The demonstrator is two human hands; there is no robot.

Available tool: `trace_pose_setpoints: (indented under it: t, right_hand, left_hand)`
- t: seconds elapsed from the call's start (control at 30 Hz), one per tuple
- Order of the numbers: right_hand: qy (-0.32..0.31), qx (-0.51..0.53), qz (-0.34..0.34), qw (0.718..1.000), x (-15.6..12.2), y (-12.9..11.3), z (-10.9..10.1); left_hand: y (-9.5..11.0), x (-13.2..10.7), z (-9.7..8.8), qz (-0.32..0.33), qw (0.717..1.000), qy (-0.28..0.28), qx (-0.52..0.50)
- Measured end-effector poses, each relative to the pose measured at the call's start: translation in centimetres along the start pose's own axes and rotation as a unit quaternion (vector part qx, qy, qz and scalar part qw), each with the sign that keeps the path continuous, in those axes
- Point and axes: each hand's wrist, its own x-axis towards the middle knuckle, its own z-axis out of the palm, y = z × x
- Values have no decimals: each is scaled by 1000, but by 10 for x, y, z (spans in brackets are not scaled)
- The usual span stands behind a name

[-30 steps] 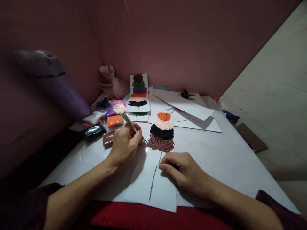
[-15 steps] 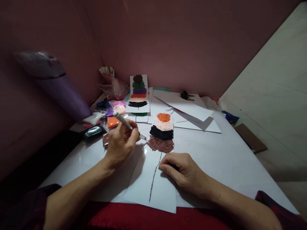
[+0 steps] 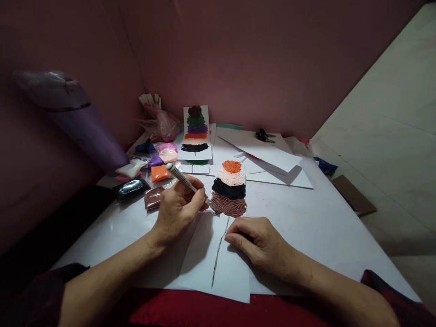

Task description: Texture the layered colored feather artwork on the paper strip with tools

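My left hand is closed around a small fork with a patterned handle. Its tines touch the left edge of the brown clay band on the white paper sheet. Above the brown band lie black, peach and orange clay bands. A black line runs down the sheet below the clay. My right hand rests on the sheet beside that line, fingers curled and pressed down, holding the paper flat.
Bags of coloured clay lie at the left, with a dark pouch. A finished clay card leans at the back. Loose white sheets and dark scissors lie behind. A purple roll leans against the left wall.
My left hand drew the fork a little away to the left of the clay, then brought its tines back to the brown band. My right hand stayed put.
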Motion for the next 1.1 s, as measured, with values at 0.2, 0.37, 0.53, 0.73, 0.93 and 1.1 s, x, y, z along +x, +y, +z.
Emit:
trace_pose_setpoints:
  t: [0.2, 0.37, 0.53, 0.73, 0.93, 1.1]
  right_hand:
    - [7, 6, -2, 1000, 2, 1, 0]
    - [43, 75, 18, 996, 0, 2, 3]
    - [245, -22, -95, 965, 0, 1, 4]
    - [217, -245, -239, 914, 1, -10, 4]
    - [237, -154, -217, 934, -2, -13, -2]
    - [327, -57, -134, 934, 2, -8, -12]
  left_hand:
    - [-1, -1, 3, -21, 999, -18, -42]
    - [1, -1, 0, 6, 999, -7, -49]
    - [3, -5, -2, 112, 989, -86, -46]
    - [18, -19, 3, 301, 931, -206, 0]
    - [27, -42, -7, 328, 920, -164, 139]
    - [13, -74, -18, 312, 856, -273, 309]
